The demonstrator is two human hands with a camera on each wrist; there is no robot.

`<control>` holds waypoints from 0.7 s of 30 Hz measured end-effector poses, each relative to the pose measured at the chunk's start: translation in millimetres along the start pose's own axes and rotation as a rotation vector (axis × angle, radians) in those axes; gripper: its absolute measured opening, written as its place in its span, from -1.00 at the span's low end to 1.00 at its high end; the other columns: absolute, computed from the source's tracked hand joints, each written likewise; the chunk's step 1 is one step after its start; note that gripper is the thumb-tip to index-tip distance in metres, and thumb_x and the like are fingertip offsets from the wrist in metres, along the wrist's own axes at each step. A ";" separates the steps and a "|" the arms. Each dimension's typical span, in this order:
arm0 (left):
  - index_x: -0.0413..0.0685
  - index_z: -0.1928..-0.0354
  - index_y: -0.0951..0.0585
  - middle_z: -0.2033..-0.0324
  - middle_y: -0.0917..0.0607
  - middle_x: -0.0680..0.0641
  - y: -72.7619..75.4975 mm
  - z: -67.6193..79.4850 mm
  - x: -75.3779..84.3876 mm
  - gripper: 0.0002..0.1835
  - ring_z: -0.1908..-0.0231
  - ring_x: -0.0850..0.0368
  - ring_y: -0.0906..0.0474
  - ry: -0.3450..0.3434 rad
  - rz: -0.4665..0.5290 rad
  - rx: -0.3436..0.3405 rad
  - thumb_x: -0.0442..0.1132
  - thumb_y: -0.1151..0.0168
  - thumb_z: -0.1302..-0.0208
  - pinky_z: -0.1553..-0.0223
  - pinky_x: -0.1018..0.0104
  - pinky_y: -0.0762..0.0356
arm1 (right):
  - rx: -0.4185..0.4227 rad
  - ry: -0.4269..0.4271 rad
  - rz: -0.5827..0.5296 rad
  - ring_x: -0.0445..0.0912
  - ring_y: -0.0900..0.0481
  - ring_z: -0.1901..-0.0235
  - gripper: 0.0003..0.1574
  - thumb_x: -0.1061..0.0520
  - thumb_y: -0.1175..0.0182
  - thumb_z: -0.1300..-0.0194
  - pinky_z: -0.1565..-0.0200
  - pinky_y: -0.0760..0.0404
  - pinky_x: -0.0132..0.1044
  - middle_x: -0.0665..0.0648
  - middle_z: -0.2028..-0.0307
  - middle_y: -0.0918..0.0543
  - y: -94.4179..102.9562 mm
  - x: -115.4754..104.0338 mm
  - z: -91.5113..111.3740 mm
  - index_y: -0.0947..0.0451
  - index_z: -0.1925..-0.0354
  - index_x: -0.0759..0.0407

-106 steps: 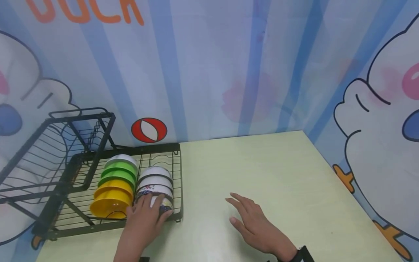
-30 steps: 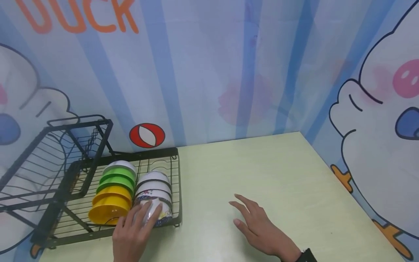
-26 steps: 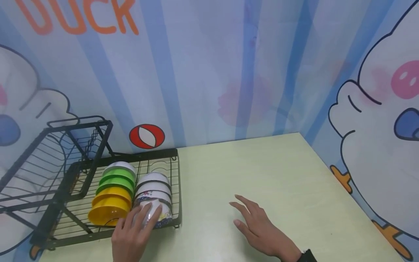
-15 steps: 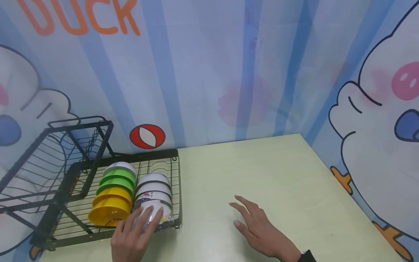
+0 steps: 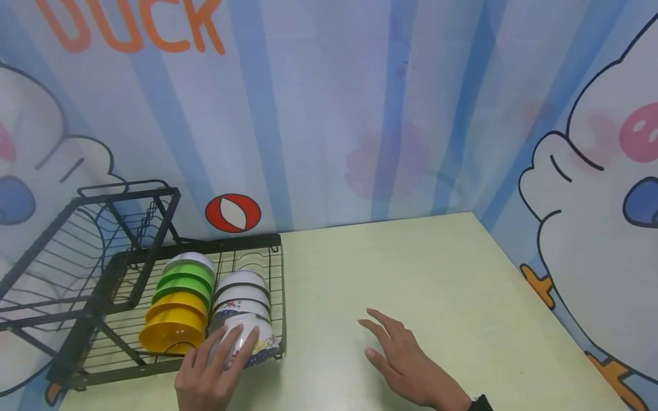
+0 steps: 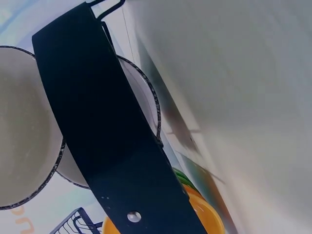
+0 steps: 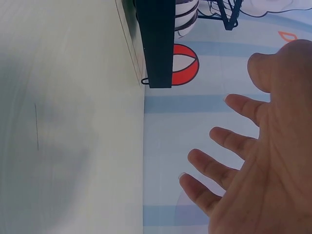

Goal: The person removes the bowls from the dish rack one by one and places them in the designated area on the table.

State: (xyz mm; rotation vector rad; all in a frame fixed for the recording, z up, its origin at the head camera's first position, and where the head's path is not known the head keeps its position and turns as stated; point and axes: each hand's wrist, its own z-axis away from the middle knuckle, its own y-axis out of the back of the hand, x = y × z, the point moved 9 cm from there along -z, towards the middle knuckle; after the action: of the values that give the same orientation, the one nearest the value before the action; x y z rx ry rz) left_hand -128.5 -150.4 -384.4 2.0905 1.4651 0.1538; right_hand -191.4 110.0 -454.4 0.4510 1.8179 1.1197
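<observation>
My left hand (image 5: 212, 368) holds the front bowl (image 5: 266, 337), white with a floral, dark-blue-edged pattern, its fingers spread over the side. In the left wrist view that bowl (image 6: 24, 126) shows its pale inside and dark rim, tipped away from the bowl (image 6: 141, 92) behind the black bar; the hand itself is out of that view. Behind it in the head view stand several white bowls (image 5: 241, 294) in a row. To the left is a row of yellow bowls (image 5: 172, 337), green bowls (image 5: 186, 271) and a white one. My right hand (image 5: 406, 359) hovers over the table, fingers spread, touching nothing.
The bowls stand in a black wire dish rack (image 5: 115, 374) at the table's left, with a raised wire tier (image 5: 61, 245) on its left side. The pale table (image 5: 385, 274) extends right of it. A printed cartoon curtain (image 5: 334, 114) hangs behind.
My left hand has drawn back toward me, and the front floral bowl has come forward and right, leaning away from the row. My right hand has barely moved.
</observation>
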 end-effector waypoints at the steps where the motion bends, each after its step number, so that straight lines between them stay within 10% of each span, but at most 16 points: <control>1: 0.08 0.02 -0.66 0.16 -0.71 -0.16 1.8 -2.0 1.0 -0.59 0.21 -0.18 -0.57 -0.002 0.002 0.014 -0.26 0.25 -0.50 0.59 -0.02 -0.57 | 0.004 0.006 -0.003 -0.07 0.00 -0.32 -0.41 -0.14 0.20 -0.47 -0.15 -0.23 0.24 0.07 -0.42 -0.02 0.1 -0.5 -0.1 -0.12 -0.37 -0.03; 21: 0.13 0.05 -0.68 0.19 -0.73 -0.09 8.8 -19.0 17.4 -0.64 0.23 -0.12 -0.59 0.028 0.057 0.134 -0.20 0.15 -0.44 0.56 0.00 -0.63 | 0.055 0.091 0.009 -0.10 -0.07 -0.30 -0.34 -0.12 0.11 -0.44 -0.14 -0.29 0.17 0.08 -0.39 -0.13 -5.6 -15.2 -1.2 -0.04 -0.40 0.00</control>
State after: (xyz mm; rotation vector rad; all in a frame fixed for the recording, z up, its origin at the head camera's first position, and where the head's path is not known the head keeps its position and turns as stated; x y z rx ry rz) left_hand -122.1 -129.5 -368.1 2.2468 1.4697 0.1096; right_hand -183.8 96.1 -451.1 0.4476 1.9314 1.1141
